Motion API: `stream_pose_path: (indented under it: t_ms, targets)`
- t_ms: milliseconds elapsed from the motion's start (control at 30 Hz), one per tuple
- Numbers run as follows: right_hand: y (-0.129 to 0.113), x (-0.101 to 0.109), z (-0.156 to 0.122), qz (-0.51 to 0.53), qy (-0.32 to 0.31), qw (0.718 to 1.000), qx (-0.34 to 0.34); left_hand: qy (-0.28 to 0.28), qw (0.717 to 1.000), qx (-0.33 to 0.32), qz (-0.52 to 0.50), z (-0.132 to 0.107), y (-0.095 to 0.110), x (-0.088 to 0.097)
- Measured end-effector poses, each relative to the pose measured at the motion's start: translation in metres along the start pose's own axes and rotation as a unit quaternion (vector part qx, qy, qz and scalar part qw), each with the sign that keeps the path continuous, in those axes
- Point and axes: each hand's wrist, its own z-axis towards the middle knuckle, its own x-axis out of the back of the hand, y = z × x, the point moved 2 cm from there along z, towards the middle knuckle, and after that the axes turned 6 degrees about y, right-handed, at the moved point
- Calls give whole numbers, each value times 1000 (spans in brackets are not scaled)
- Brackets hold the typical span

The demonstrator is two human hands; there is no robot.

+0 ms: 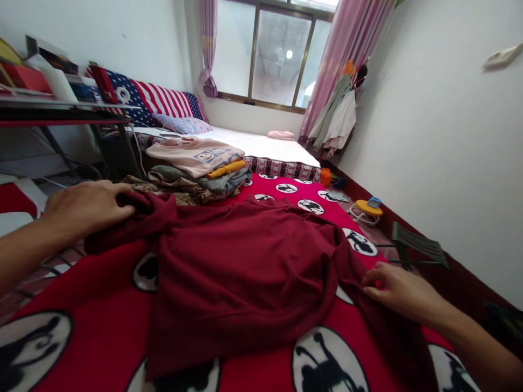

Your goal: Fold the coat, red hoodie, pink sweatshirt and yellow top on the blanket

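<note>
A rumpled maroon shirt point(229, 277) lies on a red patterned blanket point(73, 288); the left hand point(84, 209) clamps one bunched side, the right hand point(402, 291) pinches the other.

From the head, forward and down, close above the maroon shirt point(232, 272)

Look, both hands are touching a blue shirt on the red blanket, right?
Not quite: the shirt is dark red, not blue, as the head view shows. The rest is right: the left hand and the right hand are both touching it, on the red blanket.
</note>
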Motion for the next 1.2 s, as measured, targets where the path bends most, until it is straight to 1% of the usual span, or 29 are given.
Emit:
stream_pose_path:
  t_ms: [33,67,100,133,167,233,300,333,367,433,500,567,633,700,733,800,867,900,933,967,1000,1033,1100,1167,1200]
  targets:
    - [-4,4,7,-23,26,999,10,-8,998,-39,53,0,3,2]
    - [-11,8,17,-29,64,997,14,-9,993,-77,93,0,10,3]
    - [-19,11,29,-16,101,995,17,-3,988,-108,108,-1,23,3]
    - [-28,12,43,14,127,992,17,7,987,-131,91,-2,38,2]
    - [-38,10,58,54,141,988,13,2,988,-148,55,-2,56,-3]
    - [-57,-2,88,150,143,978,-5,-47,982,-179,-37,-3,94,-20]
    - [-70,-22,118,238,142,960,-32,-101,970,-190,-114,-2,127,-47]
    - [-74,-34,131,274,146,949,-49,-115,964,-184,-151,-1,141,-61]
    - [-77,-46,143,307,150,937,-68,-124,961,-162,-187,1,151,-75]
    - [-77,-69,163,379,154,905,-116,-129,955,-105,-245,5,164,-99]
    - [-75,-90,178,443,150,867,-170,-134,950,-54,-277,9,171,-115]
    - [-72,-106,187,476,142,844,-204,-147,944,-31,-292,12,174,-124]
    - [-69,-113,193,475,130,842,-219,-163,936,-12,-311,14,175,-126]
    - [-65,-111,198,470,118,845,-225,-164,930,4,-328,15,175,-124]
    - [-63,-107,201,470,117,845,-228,-151,927,12,-343,17,176,-121]
    - [-58,-94,208,471,133,840,-232,-93,921,25,-378,24,179,-112]
    - [-54,-79,218,476,165,830,-238,-5,916,24,-401,35,185,-103]
    - [-54,-74,223,480,182,825,-237,35,914,13,-404,41,190,-100]
    - [-55,-70,227,483,196,822,-228,61,914,-3,-402,47,196,-98]
    - [-58,-69,230,483,206,824,-213,72,913,-18,-401,51,203,-98]
    - [-61,-69,230,479,213,829,-195,65,914,-32,-399,54,210,-99]
    - [-64,-71,229,468,215,839,-176,43,916,-45,-395,54,218,-101]
    - [-70,-76,218,433,207,866,-137,-33,923,-77,-375,44,232,-104]
    - [-74,-79,196,397,196,892,-94,-112,923,-134,-344,21,244,-101]
    - [-75,-78,181,384,191,901,-65,-144,915,-171,-335,4,248,-96]
